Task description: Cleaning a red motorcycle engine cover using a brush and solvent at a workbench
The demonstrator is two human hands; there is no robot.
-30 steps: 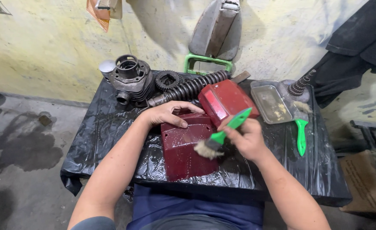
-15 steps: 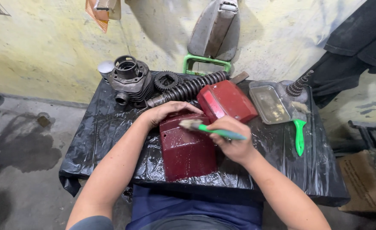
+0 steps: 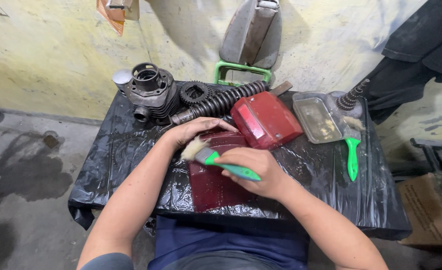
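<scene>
While right hand (image 3: 255,172) holds brush (image 3: 216,160) | metal tray (image 3: 317,119): residue inside

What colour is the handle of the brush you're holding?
Green, on the brush in the right hand; head view.

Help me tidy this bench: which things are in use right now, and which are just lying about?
In use:
left hand, steadying the red panel
right hand, holding the green brush over the panel

Lying about:
cylinder
gear
spring
red lamp
tray
second brush
</scene>
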